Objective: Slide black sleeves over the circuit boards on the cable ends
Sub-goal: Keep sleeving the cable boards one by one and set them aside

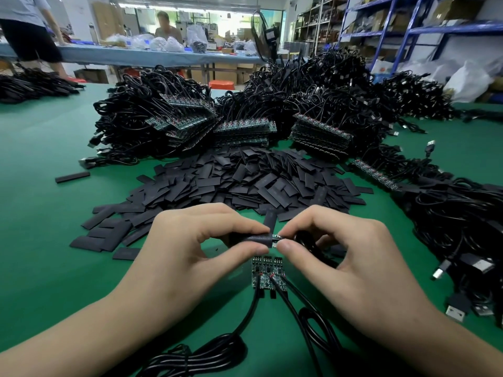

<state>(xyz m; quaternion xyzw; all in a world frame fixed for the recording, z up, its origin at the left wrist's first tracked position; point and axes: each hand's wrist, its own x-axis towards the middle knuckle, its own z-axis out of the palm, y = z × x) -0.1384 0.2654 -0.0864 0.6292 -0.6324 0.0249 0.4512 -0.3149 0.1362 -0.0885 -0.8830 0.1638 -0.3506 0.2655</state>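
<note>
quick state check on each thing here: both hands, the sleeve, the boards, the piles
left hand: pinches the black sleeve
right hand: pinches the held board's end
black sleeve: held level between both hands
held board: mostly hidden, tip shows at sleeve mouth
three boards on the mat: bare, flat, cabled
sleeve pile: loose, unused
stacked boards: bare

Hands: 2, i.e. left hand [190, 248] and right hand [348, 257]. Held sleeve [250, 237]: 1. Held board [275, 238] at its mouth: 1. Bare boards [268, 270] below hands: 3, side by side. Sleeve heap [245, 180]: 1, qty too large to count. Stray sleeve [72, 177] at left: 1. Board stacks [245, 129] behind heap: 3. Persons [30, 31] in bkgd: 2.
</note>
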